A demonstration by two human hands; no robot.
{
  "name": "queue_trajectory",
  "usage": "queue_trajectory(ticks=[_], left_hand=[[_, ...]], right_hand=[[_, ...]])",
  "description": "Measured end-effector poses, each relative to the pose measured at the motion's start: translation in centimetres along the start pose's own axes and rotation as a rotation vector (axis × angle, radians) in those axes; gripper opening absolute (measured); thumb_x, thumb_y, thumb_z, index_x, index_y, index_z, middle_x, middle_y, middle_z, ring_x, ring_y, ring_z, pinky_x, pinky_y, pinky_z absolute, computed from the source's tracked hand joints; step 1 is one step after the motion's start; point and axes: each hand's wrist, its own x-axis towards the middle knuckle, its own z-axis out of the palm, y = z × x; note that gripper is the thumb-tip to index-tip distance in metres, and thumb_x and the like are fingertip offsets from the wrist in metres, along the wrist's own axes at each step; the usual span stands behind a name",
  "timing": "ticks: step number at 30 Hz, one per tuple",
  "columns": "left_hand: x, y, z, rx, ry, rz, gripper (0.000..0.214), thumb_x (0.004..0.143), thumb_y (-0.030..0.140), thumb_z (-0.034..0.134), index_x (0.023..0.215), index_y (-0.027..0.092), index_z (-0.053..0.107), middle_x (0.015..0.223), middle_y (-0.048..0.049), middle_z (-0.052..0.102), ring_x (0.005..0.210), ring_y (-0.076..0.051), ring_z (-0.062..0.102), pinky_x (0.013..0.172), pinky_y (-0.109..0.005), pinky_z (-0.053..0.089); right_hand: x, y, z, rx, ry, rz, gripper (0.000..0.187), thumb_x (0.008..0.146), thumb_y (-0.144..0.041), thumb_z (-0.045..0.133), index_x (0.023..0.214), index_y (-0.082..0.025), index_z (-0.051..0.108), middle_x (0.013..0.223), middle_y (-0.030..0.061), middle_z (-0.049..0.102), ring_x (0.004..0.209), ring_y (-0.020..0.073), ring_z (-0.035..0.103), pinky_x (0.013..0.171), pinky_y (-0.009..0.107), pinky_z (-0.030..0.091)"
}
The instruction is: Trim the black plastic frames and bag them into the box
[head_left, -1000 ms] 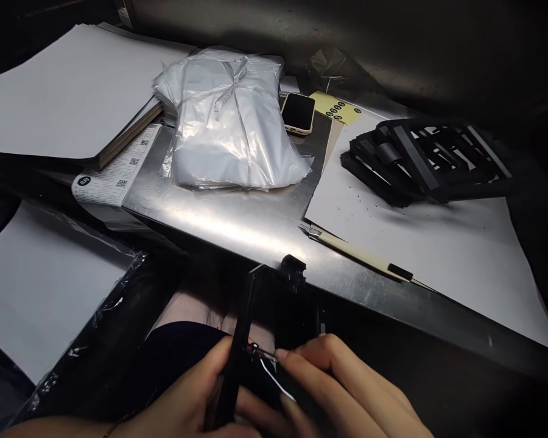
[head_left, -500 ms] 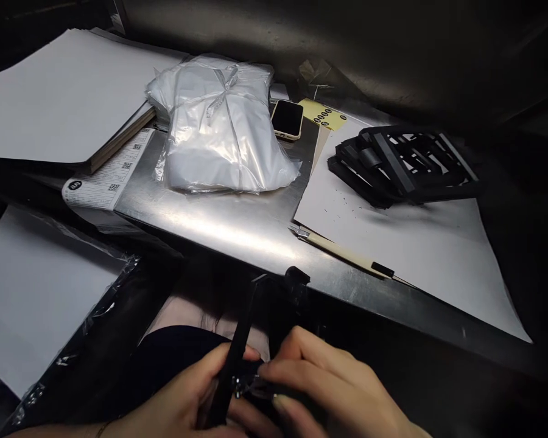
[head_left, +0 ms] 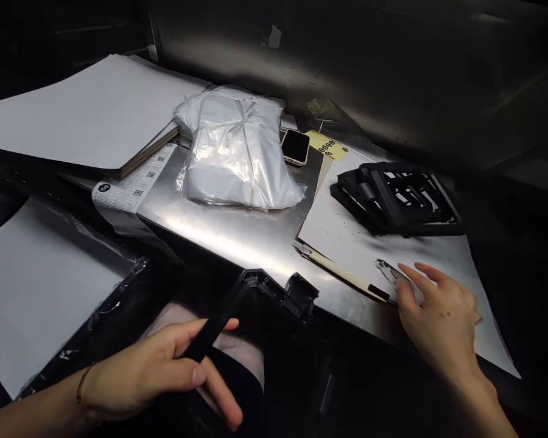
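My left hand (head_left: 164,371) is closed round one bar of a black plastic frame (head_left: 256,292) that stands over my lap, just below the metal table's edge. My right hand (head_left: 438,316) rests on the white sheet (head_left: 347,225) at the table's front right. Its thumb and forefinger pinch the near end of a small metal tool (head_left: 387,269) that lies on the sheet, and its other fingers are stretched out. A cream-handled knife (head_left: 342,275) lies just left of that tool.
A stack of black plastic frames (head_left: 393,194) sits on the far part of the sheet. Further left on the metal table (head_left: 237,237) are a bundle of clear plastic bags (head_left: 242,152), a phone (head_left: 295,146), yellow stickers (head_left: 327,146), a label sheet (head_left: 134,179) and white boards (head_left: 86,115).
My right hand has left the frame in my lap and moved up and right onto the white sheet with the metal tool. My left hand keeps the frame, which now tilts differently.
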Motion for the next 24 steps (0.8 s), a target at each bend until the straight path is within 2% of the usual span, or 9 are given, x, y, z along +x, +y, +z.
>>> queue_trajectory(ticks=[2, 4, 5, 8, 11, 15, 17, 20, 24], left_hand=[[0.2, 0.0, -0.5, 0.001, -0.043, 0.005, 0.054, 0.081, 0.019, 0.047, 0.131, 0.014, 0.027, 0.085, -0.0089, 0.073, 0.084, -0.022, 0.066, 0.085, -0.042, 0.041], [0.9, 0.2, -1.2, -0.006, -0.114, -0.022, 0.048, 0.081, 0.019, 0.045, 0.128, 0.016, 0.034, 0.076, -0.006, 0.074, 0.078, -0.022, 0.068, 0.079, -0.04, 0.045], [1.4, 0.5, -1.5, -0.008, -0.167, -0.052, 0.045, 0.081, 0.02, 0.045, 0.125, 0.018, 0.037, 0.069, -0.0039, 0.074, 0.074, -0.021, 0.068, 0.077, -0.038, 0.047], [3.3, 1.9, -2.0, 0.075, -0.331, -0.189, 0.035, 0.078, 0.027, 0.048, 0.112, 0.018, 0.05, 0.051, 0.001, 0.069, 0.064, -0.02, 0.068, 0.074, -0.035, 0.048], [4.4, 3.5, -1.9, 0.197, -0.302, -0.199, 0.03, 0.077, 0.035, 0.051, 0.099, 0.015, 0.056, 0.05, 0.0002, 0.066, 0.055, -0.017, 0.066, 0.063, -0.03, 0.049], [3.5, 4.7, -1.4, 0.319, -0.029, -0.004, 0.021, 0.082, 0.031, 0.049, 0.099, 0.019, 0.055, 0.088, -0.0017, 0.064, 0.074, -0.012, 0.062, 0.072, -0.025, 0.045], [2.7, 4.7, -1.3, 0.372, 0.037, 0.025, 0.015, 0.083, 0.028, 0.048, 0.09, 0.017, 0.056, 0.083, -0.0003, 0.059, 0.071, -0.01, 0.058, 0.068, -0.022, 0.044], [1.9, 4.4, -1.5, 0.383, 0.04, -0.021, 0.02, 0.085, 0.031, 0.043, 0.078, 0.015, 0.054, 0.057, 0.0056, 0.047, 0.042, -0.003, 0.042, 0.043, -0.015, 0.036], [1.5, 4.1, -1.8, 0.29, -0.007, -0.112, 0.019, 0.084, 0.028, 0.044, 0.073, 0.015, 0.053, 0.053, 0.0072, 0.042, 0.034, 0.0, 0.027, 0.032, -0.012, 0.025]], right_hand=[[-1.3, -2.5, -0.6, 0.052, 0.002, -0.109, 0.021, 0.083, -0.024, 0.045, 0.1, -0.018, 0.056, 0.119, 0.0136, 0.047, 0.115, 0.0294, 0.038, 0.088, 0.049, 0.034], [-2.8, -5.8, -1.3, 0.165, -0.12, -0.255, 0.024, 0.085, -0.027, 0.042, 0.106, -0.022, 0.053, 0.117, 0.0101, 0.05, 0.109, 0.0243, 0.046, 0.067, 0.033, 0.048], [-3.4, -7.6, -1.5, 0.224, -0.204, -0.337, 0.026, 0.086, -0.028, 0.042, 0.109, -0.024, 0.051, 0.118, 0.0079, 0.05, 0.109, 0.0216, 0.047, 0.066, 0.029, 0.049], [-4.4, -11.5, -1.1, 0.333, -0.464, -0.506, 0.03, 0.081, -0.028, 0.051, 0.111, -0.025, 0.05, 0.113, 0.0039, 0.054, 0.104, 0.0154, 0.051, 0.084, 0.027, 0.045], [-4.4, -12.7, 0.1, 0.366, -0.619, -0.472, 0.01, 0.08, -0.025, 0.053, 0.087, -0.023, 0.059, 0.081, -0.0019, 0.064, 0.073, 0.0091, 0.06, 0.066, 0.018, 0.048], [-5.4, -11.9, 0.7, 0.329, -0.528, -0.224, 0.024, 0.088, -0.033, 0.038, 0.075, -0.018, 0.051, 0.048, -0.0045, 0.057, 0.045, 0.0088, 0.054, 0.045, 0.017, 0.044], [-6.1, -11.1, 0.4, 0.323, -0.521, -0.194, 0.025, 0.09, -0.034, 0.033, 0.077, -0.019, 0.048, 0.045, -0.0063, 0.055, 0.043, 0.0083, 0.053, 0.043, 0.016, 0.044], [-5.8, -9.4, 0.1, 0.293, -0.481, -0.261, 0.022, 0.088, -0.035, 0.037, 0.083, -0.021, 0.053, 0.066, -0.0034, 0.062, 0.06, 0.0087, 0.059, 0.055, 0.018, 0.048], [-2.4, -5.3, 1.7, 0.11, -0.18, -0.303, 0.027, 0.083, -0.037, 0.047, 0.099, -0.016, 0.053, 0.1, 0.0074, 0.053, 0.092, 0.0191, 0.051, 0.077, 0.038, 0.043]])
